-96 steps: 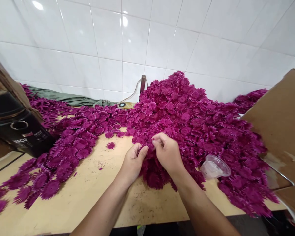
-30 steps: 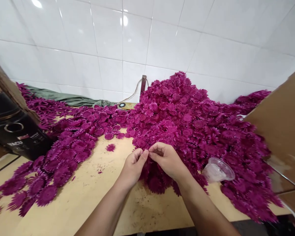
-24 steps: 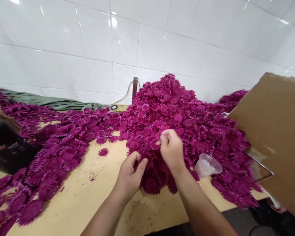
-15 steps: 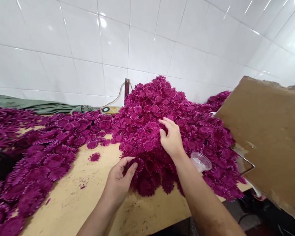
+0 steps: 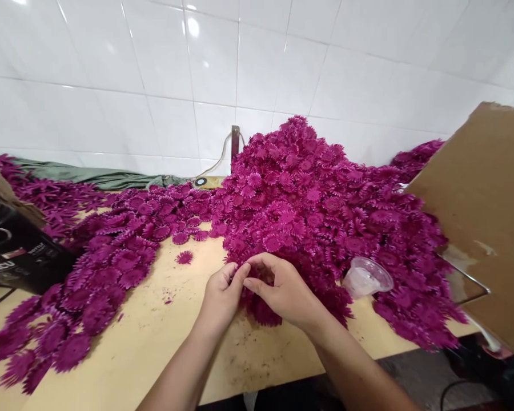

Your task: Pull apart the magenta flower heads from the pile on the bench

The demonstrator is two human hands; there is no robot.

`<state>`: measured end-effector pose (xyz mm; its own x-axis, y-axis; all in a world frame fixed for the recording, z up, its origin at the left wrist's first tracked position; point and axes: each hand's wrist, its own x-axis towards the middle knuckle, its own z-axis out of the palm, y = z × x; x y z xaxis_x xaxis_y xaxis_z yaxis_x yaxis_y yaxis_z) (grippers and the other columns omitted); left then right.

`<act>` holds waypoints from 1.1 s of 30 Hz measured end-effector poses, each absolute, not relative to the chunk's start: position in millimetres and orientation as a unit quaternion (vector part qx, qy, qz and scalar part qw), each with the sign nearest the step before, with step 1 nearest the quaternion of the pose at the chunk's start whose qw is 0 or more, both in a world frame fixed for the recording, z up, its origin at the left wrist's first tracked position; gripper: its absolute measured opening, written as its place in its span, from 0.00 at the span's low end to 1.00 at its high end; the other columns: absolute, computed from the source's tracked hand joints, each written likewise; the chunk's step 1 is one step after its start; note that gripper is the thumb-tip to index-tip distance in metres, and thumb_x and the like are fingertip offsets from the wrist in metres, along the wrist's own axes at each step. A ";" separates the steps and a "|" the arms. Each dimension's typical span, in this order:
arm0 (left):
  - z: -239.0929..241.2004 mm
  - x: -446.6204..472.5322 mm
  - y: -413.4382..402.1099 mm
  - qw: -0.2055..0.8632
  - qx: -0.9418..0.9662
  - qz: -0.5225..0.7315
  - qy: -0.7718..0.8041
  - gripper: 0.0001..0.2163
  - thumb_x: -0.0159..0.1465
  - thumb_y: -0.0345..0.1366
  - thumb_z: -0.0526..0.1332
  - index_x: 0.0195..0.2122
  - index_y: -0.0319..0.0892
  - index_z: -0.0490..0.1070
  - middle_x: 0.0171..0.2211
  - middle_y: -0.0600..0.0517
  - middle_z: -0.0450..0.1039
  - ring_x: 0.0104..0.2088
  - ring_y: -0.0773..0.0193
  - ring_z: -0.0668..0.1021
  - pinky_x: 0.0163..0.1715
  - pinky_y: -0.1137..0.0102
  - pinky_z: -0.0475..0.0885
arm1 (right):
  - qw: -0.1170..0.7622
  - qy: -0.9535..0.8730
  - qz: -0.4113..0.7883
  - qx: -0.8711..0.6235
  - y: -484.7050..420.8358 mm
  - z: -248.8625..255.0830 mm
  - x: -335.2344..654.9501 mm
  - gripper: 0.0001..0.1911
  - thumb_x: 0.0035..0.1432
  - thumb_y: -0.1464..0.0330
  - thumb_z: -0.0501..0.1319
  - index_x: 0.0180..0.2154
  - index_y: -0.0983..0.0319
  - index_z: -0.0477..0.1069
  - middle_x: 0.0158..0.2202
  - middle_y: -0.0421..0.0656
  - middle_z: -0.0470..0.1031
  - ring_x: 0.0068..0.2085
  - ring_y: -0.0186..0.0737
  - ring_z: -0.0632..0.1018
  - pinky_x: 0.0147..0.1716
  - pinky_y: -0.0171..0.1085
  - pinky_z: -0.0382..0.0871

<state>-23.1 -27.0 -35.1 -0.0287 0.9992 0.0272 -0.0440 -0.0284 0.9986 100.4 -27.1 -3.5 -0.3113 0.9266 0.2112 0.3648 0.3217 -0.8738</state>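
My left hand is closed, its thumb and fingers pinched at the front edge of a big heap of magenta cloth-like flowers. The flower it holds is almost wholly covered by the fingers. Against those fingertips, my right hand curls in, thumb and forefinger drawn together around the same spot. Whether anything lies in its pinch is hidden. Just right of the right wrist, a clear plastic cup leans tilted against the heap.
More flattened flowers spread along the left of the yellowish tabletop, beside a black box. Brown cardboard stands at right. Behind are a green cloth and a white tiled wall. A single flower lies apart.
My right hand has come down from the face of the heap to meet my left fingertips. The left hand still pinches its flower. The view has turned left, bringing the black box in.
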 end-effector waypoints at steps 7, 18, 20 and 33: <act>-38.0 -18.8 -29.3 0.485 0.525 0.507 0.482 0.18 0.51 0.50 0.59 0.18 0.42 0.57 0.15 0.60 0.55 0.19 0.71 0.59 0.19 0.75 0.57 | 0.408 -0.705 0.217 -0.539 -24.4 -11.6 100.2 0.08 0.54 0.73 0.53 0.31 0.62 0.70 0.27 0.43 0.76 0.30 0.38 0.76 0.32 0.36 0.66; -19.9 -30.3 -43.5 0.450 0.516 0.550 0.478 0.14 0.50 0.46 0.60 0.20 0.42 0.61 0.18 0.58 0.60 0.22 0.69 0.64 0.24 0.74 0.63 | 0.477 -0.595 -0.021 -0.647 45.8 29.6 134.0 0.12 0.50 0.76 0.52 0.37 0.66 0.70 0.36 0.51 0.73 0.39 0.47 0.74 0.42 0.45 0.66; -21.1 -33.7 -39.7 0.478 0.498 0.544 0.477 0.13 0.50 0.46 0.61 0.24 0.41 0.65 0.21 0.56 0.65 0.25 0.67 0.68 0.27 0.72 0.65 | 0.474 -0.641 -0.033 -0.603 46.6 33.0 136.8 0.16 0.48 0.76 0.55 0.41 0.66 0.69 0.44 0.54 0.70 0.48 0.51 0.70 0.48 0.49 0.62; -30.0 -29.2 -16.0 0.514 0.489 0.507 0.490 0.19 0.47 0.53 0.61 0.19 0.40 0.62 0.17 0.58 0.59 0.21 0.70 0.62 0.23 0.74 0.59 | 0.374 -0.739 0.309 -0.468 -20.2 -6.4 93.1 0.10 0.48 0.74 0.59 0.36 0.61 0.68 0.32 0.41 0.71 0.33 0.36 0.72 0.34 0.37 0.67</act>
